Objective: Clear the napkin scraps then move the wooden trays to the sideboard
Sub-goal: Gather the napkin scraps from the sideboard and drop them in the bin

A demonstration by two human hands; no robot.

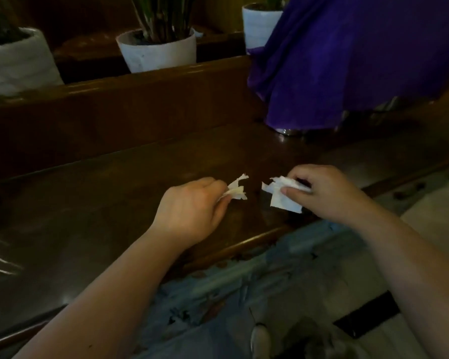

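Observation:
My left hand [192,206] pinches a small torn white napkin scrap [237,189] just above the dark wooden table [88,216]. My right hand [324,190] grips a larger white napkin scrap [280,198], its lower flap hanging down near the table's front edge. The two scraps are a short gap apart. No wooden trays show in this view.
A purple cloth [347,60] drapes over something at the back right, with a shiny base [287,131] showing beneath it. White plant pots [158,51] [16,63] [259,24] stand on a ledge behind a raised wooden rail [140,81]. Light floor lies at the lower right.

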